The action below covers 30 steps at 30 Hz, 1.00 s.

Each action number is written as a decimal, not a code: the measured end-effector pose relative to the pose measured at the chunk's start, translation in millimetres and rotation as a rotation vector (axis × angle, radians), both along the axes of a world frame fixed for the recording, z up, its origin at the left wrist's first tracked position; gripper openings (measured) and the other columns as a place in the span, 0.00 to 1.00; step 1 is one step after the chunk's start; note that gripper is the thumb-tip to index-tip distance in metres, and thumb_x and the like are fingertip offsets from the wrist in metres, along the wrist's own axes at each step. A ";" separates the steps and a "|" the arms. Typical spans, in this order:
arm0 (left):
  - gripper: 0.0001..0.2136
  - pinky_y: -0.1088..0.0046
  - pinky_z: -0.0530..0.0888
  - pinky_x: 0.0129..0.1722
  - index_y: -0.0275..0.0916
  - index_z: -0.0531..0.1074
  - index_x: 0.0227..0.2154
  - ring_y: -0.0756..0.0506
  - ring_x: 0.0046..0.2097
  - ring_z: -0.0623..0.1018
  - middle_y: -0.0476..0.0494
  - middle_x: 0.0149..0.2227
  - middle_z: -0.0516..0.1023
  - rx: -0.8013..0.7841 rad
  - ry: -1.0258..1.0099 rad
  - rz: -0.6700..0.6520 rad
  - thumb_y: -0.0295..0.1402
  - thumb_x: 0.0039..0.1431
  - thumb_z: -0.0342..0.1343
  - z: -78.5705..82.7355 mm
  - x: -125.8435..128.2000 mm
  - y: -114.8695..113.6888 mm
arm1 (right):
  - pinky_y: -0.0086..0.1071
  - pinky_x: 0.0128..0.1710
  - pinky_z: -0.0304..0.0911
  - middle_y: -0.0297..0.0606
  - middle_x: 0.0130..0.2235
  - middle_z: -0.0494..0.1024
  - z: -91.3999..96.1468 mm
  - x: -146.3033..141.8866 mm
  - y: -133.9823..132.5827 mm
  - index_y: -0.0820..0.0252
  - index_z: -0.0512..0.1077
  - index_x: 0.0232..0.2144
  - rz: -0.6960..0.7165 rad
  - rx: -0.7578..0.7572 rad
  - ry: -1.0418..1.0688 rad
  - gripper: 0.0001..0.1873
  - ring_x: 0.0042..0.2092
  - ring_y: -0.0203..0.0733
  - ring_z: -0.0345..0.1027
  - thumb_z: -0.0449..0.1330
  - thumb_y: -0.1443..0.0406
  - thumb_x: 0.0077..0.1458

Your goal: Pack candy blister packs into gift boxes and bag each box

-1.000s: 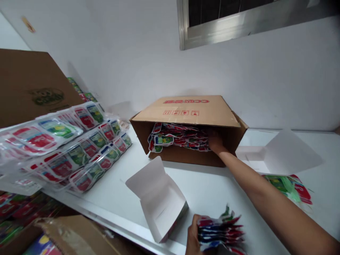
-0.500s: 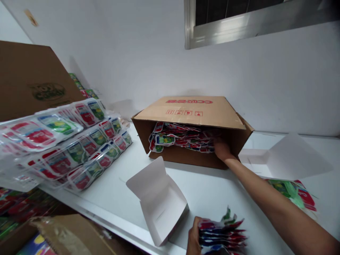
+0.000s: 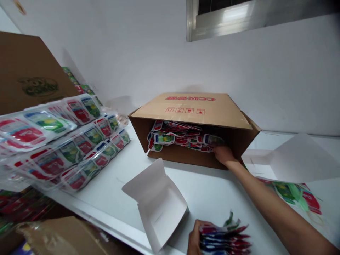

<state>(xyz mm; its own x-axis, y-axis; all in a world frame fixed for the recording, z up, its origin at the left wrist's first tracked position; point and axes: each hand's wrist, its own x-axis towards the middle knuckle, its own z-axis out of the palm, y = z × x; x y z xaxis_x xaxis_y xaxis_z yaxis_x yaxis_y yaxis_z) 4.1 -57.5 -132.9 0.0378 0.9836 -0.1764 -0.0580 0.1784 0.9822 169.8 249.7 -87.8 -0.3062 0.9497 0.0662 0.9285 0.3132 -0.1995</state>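
Observation:
At the bottom of the view my left hand (image 3: pixel 195 237) is closed around a stack of packets (image 3: pixel 225 239), red, blue and green, held edge-up. My right hand (image 3: pixel 223 153) reaches into an open brown carton (image 3: pixel 191 109) lying on its side. Its fingers are closed on a small packet (image 3: pixel 211 139) at the right end of the pile; the fingertips are partly hidden. Many loose red and green packets (image 3: pixel 164 138) fill the carton's left and middle. Left of my left hand stands a small open white box (image 3: pixel 162 212), its flap raised.
Clear plastic packs of packets (image 3: pixel 82 145) are stacked on the left, before a large brown carton (image 3: pixel 34 71). Another white box (image 3: pixel 257 161) and a green-and-red packet (image 3: pixel 294 194) lie at right. A torn carton (image 3: pixel 63 237) sits below the table edge.
My right hand has drawn slightly toward the carton's opening, and a packet now shows at its fingers. The left hand still holds its stack. The view has shifted slightly.

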 end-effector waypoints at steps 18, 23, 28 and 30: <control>0.28 0.57 0.68 0.55 0.39 0.64 0.51 0.35 0.54 0.72 0.38 0.53 0.71 0.279 0.124 0.000 0.29 0.44 0.65 2.0 2.2 -9.3 | 0.38 0.40 0.65 0.43 0.37 0.77 -6.0 49.1 -224.7 0.62 0.73 0.45 0.315 -1.124 1.149 0.45 0.37 0.45 0.70 0.31 0.37 0.58; 0.44 0.67 0.72 0.43 0.43 0.45 0.62 0.45 0.39 0.77 0.45 0.44 0.75 0.201 0.014 0.034 0.26 0.44 0.64 1.7 3.7 -11.8 | 0.37 0.45 0.63 0.40 0.39 0.78 9.1 52.4 -216.1 0.60 0.75 0.45 0.465 -1.042 0.911 0.32 0.40 0.43 0.69 0.38 0.48 0.66; 0.22 0.73 0.69 0.36 0.38 0.68 0.41 0.46 0.36 0.73 0.47 0.35 0.72 0.196 0.019 -0.074 0.24 0.39 0.64 7.0 1.5 -7.7 | 0.35 0.45 0.65 0.40 0.39 0.80 26.1 26.8 -141.2 0.59 0.78 0.40 0.413 -0.463 0.309 0.34 0.40 0.42 0.73 0.33 0.55 0.69; 0.19 0.75 0.66 0.33 0.38 0.67 0.37 0.48 0.34 0.71 0.49 0.33 0.70 0.195 -0.036 -0.077 0.25 0.40 0.62 9.0 1.9 -6.6 | 0.39 0.51 0.62 0.46 0.45 0.79 29.6 8.0 -91.8 0.62 0.75 0.45 0.257 -0.233 0.203 0.25 0.46 0.47 0.71 0.40 0.59 0.68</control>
<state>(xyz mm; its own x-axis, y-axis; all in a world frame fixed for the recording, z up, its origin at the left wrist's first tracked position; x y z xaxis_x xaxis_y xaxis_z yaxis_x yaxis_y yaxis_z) 6.0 -64.1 -123.9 0.1175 0.9929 0.0196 -0.0872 -0.0094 0.9961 177.8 157.9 -58.2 -0.5382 0.8408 -0.0582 0.7602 0.4545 -0.4643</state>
